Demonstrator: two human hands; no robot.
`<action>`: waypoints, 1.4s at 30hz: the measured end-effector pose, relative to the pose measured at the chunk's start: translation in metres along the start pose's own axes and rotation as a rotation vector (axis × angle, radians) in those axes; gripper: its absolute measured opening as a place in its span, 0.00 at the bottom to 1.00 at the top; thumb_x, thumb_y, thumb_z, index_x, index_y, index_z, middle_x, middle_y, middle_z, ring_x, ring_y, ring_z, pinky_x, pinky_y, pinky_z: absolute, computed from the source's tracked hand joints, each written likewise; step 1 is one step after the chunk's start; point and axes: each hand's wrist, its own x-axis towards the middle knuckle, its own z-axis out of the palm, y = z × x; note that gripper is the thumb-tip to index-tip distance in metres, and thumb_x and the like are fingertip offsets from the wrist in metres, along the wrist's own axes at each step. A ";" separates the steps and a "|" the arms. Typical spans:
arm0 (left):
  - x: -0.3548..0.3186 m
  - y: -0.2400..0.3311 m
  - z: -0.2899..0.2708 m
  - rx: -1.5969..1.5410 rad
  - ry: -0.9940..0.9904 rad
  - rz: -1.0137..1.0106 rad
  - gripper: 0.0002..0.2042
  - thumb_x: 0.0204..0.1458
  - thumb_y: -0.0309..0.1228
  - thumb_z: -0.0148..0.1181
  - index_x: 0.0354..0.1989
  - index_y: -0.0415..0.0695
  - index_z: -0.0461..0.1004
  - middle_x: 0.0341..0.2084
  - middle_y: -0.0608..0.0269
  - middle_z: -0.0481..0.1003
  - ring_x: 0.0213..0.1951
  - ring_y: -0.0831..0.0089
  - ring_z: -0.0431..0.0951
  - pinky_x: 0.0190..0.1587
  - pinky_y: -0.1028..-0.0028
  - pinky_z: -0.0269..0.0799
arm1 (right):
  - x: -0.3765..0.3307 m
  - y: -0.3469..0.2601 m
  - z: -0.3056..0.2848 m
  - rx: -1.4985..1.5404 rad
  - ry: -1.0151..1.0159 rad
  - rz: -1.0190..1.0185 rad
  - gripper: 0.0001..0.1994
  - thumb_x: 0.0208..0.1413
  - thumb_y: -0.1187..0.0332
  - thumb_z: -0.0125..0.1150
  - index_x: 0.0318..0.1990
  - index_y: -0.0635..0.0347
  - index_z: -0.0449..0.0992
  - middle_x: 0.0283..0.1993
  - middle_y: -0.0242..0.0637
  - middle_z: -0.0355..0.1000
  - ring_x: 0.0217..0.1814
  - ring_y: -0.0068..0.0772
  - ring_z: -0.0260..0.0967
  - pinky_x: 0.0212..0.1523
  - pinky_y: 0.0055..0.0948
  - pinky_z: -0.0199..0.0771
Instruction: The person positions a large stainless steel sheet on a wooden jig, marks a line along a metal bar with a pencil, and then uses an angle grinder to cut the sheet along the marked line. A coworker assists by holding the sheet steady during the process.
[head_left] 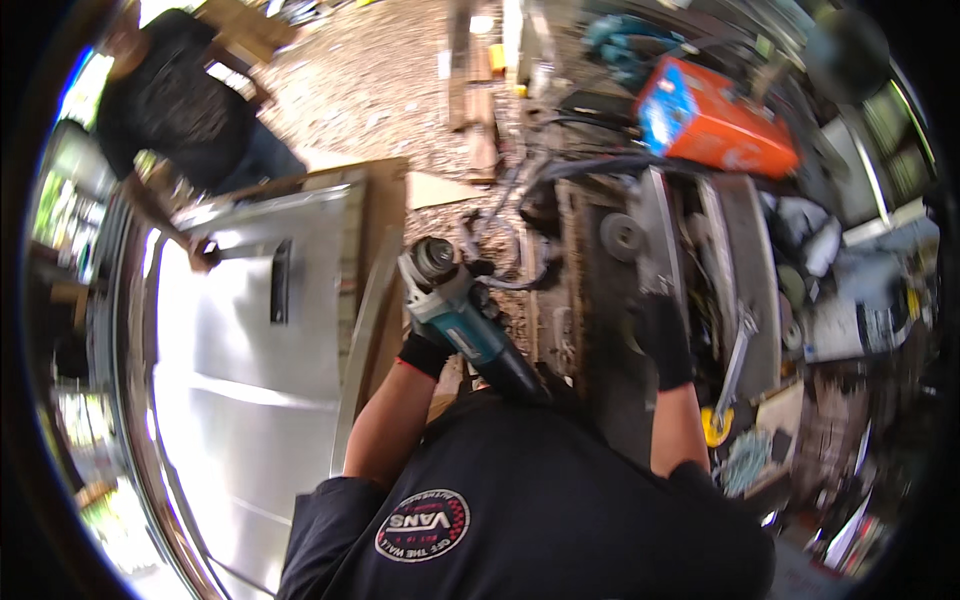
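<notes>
A teal and black angle grinder (pixel 470 325) is held up in front of my body, its grey head with the round flange tilted to the upper left. My left hand (pixel 428 345), in a black glove, grips it from the left side, partly hidden behind the tool. Over the dark bench at the right reaches my right hand (pixel 660 340), also black-gloved. A disc beside its fingers shows only in part. Blur and the dark glove hide whether those fingers are closed on anything. Farther along the bench lies a grey grinding disc (pixel 622 237).
At the left, a large shiny metal sheet (pixel 250 420) lies on a table, where another person (pixel 190 110) rests a hand. An orange box (pixel 715 120) stands beyond the bench. A wrench (pixel 738 360) and a yellow tape measure (pixel 716 426) lie beside my right arm.
</notes>
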 end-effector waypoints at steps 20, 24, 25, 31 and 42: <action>-0.057 -0.028 -0.034 0.130 0.392 0.804 0.12 0.61 0.34 0.66 0.51 0.45 0.77 0.35 0.60 0.82 0.31 0.75 0.80 0.30 0.70 0.78 | 0.235 0.010 0.004 -0.341 0.110 -0.183 0.14 0.62 0.60 0.63 0.51 0.55 0.82 0.40 0.49 0.80 0.41 0.47 0.79 0.40 0.45 0.78; -0.034 -0.048 -0.093 0.485 0.283 0.898 0.11 0.61 0.33 0.67 0.48 0.43 0.80 0.27 0.65 0.78 0.28 0.77 0.77 0.30 0.71 0.76 | 0.261 -0.047 -0.018 -0.280 0.165 -0.341 0.14 0.62 0.63 0.64 0.51 0.58 0.82 0.42 0.46 0.80 0.44 0.43 0.78 0.44 0.43 0.78; -0.025 -0.050 -0.088 0.599 0.261 0.931 0.12 0.61 0.34 0.66 0.50 0.43 0.79 0.29 0.64 0.78 0.29 0.76 0.77 0.32 0.70 0.76 | 0.261 -0.050 -0.026 -0.244 0.180 -0.369 0.14 0.62 0.63 0.64 0.51 0.59 0.82 0.43 0.46 0.80 0.44 0.42 0.78 0.45 0.42 0.78; -0.032 -0.044 -0.068 0.504 0.255 0.926 0.18 0.65 0.41 0.58 0.57 0.43 0.75 0.41 0.58 0.76 0.40 0.69 0.77 0.44 0.64 0.76 | 0.236 -0.106 -0.108 0.182 0.157 -0.643 0.13 0.62 0.66 0.66 0.51 0.62 0.82 0.47 0.42 0.80 0.48 0.36 0.78 0.50 0.40 0.78; -0.046 -0.035 -0.082 -0.099 0.031 1.209 0.25 0.69 0.49 0.50 0.64 0.43 0.68 0.56 0.54 0.74 0.56 0.57 0.78 0.63 0.53 0.75 | 0.136 -0.328 -0.057 1.197 -0.947 -0.265 0.14 0.62 0.55 0.72 0.42 0.56 0.82 0.20 0.18 0.62 0.18 0.12 0.56 0.20 0.18 0.53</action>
